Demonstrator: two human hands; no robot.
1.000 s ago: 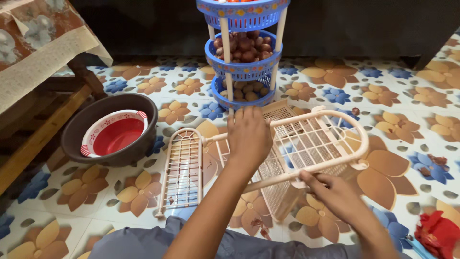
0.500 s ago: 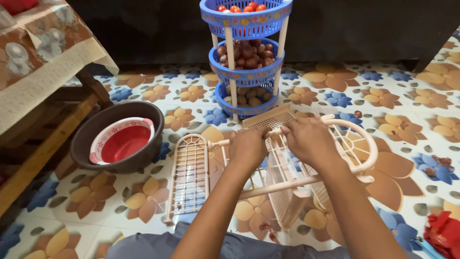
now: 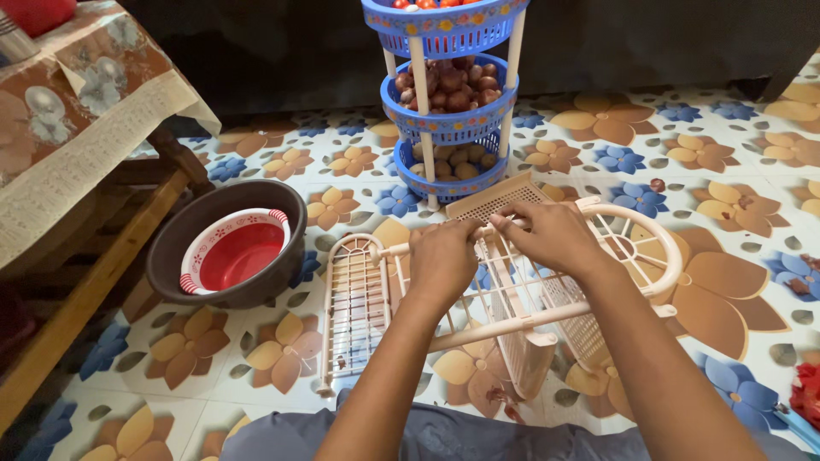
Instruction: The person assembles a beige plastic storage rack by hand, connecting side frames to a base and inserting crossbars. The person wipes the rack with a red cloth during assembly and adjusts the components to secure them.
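Near the centre of the frame, the left hand (image 3: 442,259) and right hand (image 3: 553,236) each have their grip closed on the upper rail of a cream plastic rack (image 3: 512,290) lying tipped on the floor (image 3: 726,299). A hard twist could snap the thin rail or pop a shelf loose; the blue basket stand (image 3: 448,102) just behind could get knocked.

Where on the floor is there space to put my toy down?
Bare flowered floor lies right of the cream plastic rack, and more lies in front of the brown basin, beside the table. It is crowded in the middle: both hands, left hand and right hand, grip the rack, with the blue tiered vegetable stand close behind.
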